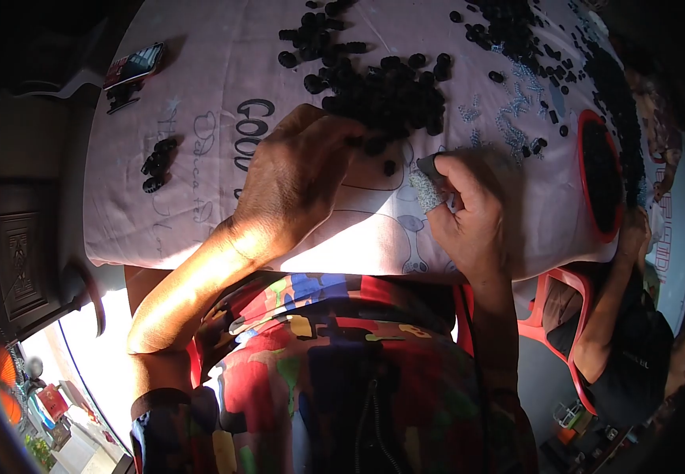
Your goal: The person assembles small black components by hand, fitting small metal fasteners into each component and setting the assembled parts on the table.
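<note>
My left hand (299,170) is over the pink cloth, its fingertips at the near edge of a pile of small black parts (394,95). Those fingers are bent together, and whatever they pinch is too dark to make out. To the right, my right hand (469,205) is curled, with thumb and index finger close together and grey wrapping (425,189) on the fingers. Anything it grips is hidden. One black part (390,167) lies on the cloth between the hands. Small clear bluish pieces (512,118) are scattered beyond my right hand.
A phone (134,66) lies at the left edge of the table, with a few black parts (158,164) nearer. A red-rimmed container (583,178) of black pieces stands at the right. Beside it sits another person (623,332) on a red chair, a hand near the table edge.
</note>
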A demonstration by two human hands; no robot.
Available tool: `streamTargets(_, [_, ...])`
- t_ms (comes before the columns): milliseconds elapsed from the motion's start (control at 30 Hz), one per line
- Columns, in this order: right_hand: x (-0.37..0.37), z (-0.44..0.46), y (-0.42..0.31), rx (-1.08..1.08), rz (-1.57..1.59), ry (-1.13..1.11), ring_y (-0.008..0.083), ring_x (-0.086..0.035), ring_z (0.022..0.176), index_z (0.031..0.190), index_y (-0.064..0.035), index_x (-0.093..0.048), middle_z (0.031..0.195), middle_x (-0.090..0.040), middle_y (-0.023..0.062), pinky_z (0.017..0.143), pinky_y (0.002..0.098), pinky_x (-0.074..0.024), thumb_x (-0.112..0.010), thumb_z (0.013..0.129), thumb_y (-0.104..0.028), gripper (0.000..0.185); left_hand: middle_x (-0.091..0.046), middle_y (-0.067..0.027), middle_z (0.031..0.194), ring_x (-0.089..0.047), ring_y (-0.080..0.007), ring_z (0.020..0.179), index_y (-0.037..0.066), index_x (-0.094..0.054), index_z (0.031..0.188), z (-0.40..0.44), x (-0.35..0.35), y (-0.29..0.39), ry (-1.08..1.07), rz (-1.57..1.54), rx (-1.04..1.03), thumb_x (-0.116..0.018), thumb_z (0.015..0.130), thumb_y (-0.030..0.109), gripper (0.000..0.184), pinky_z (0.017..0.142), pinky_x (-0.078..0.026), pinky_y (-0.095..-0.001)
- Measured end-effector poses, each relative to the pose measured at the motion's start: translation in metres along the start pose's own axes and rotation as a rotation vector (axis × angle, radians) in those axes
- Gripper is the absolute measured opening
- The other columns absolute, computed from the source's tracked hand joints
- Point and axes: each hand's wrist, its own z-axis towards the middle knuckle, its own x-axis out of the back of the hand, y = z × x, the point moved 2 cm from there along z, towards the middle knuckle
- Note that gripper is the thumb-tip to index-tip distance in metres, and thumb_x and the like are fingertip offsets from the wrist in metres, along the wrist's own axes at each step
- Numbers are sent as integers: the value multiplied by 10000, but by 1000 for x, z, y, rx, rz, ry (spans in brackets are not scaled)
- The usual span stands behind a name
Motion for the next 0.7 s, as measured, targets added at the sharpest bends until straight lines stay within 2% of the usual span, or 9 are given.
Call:
streamTargets(133, [-9, 7, -8, 91, 30, -47, 352, -651, 832, 994, -16, -639, 906, -660, 146, 727, 425, -531, -667, 698, 100, 319, -626, -167, 1098, -644, -318, 960, 49, -686, 1186, 2, 0, 1, -44, 226, -153, -671, 883, 21, 305, 827, -543, -391])
streamTargets(267, [-12, 11, -13, 148, 95, -103, 351, -648, 830, 986, -18, -634, 913, -655, 147, 722, 424, -531, -658, 695, 108, 318, -615, -152, 1101, -606, -336, 1005, 67, -694, 1181, 2, -5, 5, -20, 185, -128, -690, 855, 42, 327, 865, -524, -422])
streamTargets(333, [-12, 8, -9, 78, 135, -69, 347, -648, 825, 1007, -14, -636, 914, -655, 148, 718, 417, -531, -658, 684, 111, 347, -612, -142, 1101, -597, -336, 1027, 78, -698, 1180, 5, -11, 5, 12, 277, -189, -693, 850, 51, 331, 880, -519, -427])
streamTargets(367, [-12, 4, -4, 51, 151, -56, 345, -649, 824, 1012, -12, -636, 914, -655, 148, 719, 416, -531, -657, 680, 112, 354, -599, -129, 1102, -579, -338, 1031, 97, -700, 1149, 5, -15, 2, 31, 281, -220, -718, 791, 43, 362, 845, -531, -424])
streamTargets(700, [-11, 2, -5, 0, 139, -100, 339, -648, 815, 1033, -7, -639, 918, -656, 157, 723, 401, -529, -639, 700, 103, 351, -606, -123, 1090, -572, -336, 1019, 91, -714, 1116, 5, -13, 3, 8, 209, -167, -726, 793, 62, 324, 869, -513, -428])
